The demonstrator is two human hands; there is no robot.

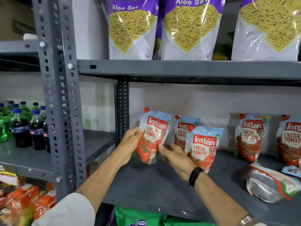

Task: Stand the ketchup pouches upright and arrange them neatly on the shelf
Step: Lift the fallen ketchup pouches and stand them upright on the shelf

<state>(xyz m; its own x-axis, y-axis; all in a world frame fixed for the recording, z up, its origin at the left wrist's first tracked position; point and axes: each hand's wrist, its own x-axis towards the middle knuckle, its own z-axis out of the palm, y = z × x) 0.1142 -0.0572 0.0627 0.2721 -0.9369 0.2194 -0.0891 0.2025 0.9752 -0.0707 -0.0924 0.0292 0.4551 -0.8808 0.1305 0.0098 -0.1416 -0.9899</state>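
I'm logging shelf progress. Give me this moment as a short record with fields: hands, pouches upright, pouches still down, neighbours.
left hand: grips held pouch on its left edge
right hand: fingers on held pouch's lower right
held pouch: tilted, red cap up, at the left end of the grey shelf
upright pouches: four, front one
lying pouches: silver-backed one at right, another partly cut off
shelf above: Aloo Sev bags

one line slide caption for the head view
Both hands stand a ketchup pouch upright on the grey shelf.
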